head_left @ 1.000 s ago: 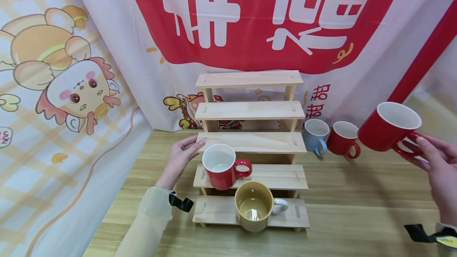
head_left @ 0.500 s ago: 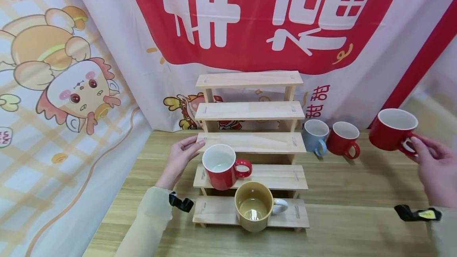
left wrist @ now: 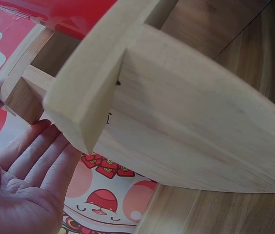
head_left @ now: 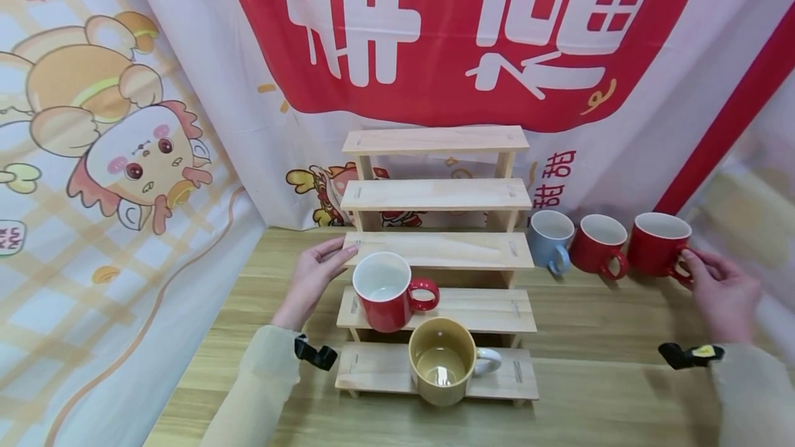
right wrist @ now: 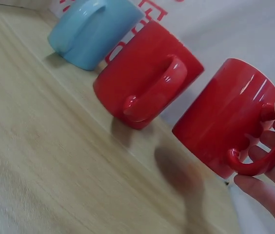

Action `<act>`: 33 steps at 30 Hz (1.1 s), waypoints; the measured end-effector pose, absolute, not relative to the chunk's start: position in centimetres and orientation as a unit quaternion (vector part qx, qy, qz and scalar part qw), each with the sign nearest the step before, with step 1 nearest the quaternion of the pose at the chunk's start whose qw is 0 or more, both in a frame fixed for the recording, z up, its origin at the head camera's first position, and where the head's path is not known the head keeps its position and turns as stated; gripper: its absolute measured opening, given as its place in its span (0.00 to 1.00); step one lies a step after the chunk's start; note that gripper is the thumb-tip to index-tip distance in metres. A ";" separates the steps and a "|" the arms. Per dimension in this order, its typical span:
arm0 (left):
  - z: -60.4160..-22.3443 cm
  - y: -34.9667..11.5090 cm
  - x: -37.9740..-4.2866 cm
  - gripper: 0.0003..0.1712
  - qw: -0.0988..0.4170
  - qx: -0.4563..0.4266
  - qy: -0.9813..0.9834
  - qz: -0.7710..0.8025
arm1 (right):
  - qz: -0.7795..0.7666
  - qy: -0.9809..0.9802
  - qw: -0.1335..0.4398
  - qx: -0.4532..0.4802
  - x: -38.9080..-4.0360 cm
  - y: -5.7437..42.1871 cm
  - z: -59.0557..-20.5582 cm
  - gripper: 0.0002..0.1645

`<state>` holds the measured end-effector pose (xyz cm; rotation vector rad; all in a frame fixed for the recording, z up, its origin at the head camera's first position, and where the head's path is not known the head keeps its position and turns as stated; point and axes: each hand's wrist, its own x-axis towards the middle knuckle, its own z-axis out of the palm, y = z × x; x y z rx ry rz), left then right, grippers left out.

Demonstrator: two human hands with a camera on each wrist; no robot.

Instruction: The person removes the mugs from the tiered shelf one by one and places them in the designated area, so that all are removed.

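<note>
Wooden rack (head_left: 435, 193) is pinched at L end of mid tier (head_left: 447, 248) by L hand (head_left: 315, 276). By R hand (head_left: 722, 288), larger red mug (head_left: 652, 250) is pinched at handle (right wrist: 254, 168), now lowered R of smaller red mug (head_left: 590, 252); set-down prob. nearly done, touchdown unclear.

- My head view looks forward and down over the whole rack (head_left: 436, 194).
- My left-wrist view faces its side closely.
- My right-wrist view, near, shares three mugs (head_left: 591, 252) with my head's.
</note>
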<state>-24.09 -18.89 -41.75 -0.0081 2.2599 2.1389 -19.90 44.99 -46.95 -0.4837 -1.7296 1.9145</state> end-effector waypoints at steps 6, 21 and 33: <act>-41.7 -18.9 -24.2 0.37 0.019 -0.004 0.731 0.682 | 0.712 -0.631 0.246 -0.186 -20.9 45.4 -47.8 0.12; -41.8 -18.8 -24.2 0.37 0.022 -0.010 0.726 0.688 | 0.727 -0.584 0.258 -0.253 -22.1 44.7 -48.4 0.02; -42.0 -19.0 -24.3 0.37 0.018 -0.002 0.721 0.693 | 0.718 -0.594 0.242 -0.270 -21.1 44.9 -49.3 0.05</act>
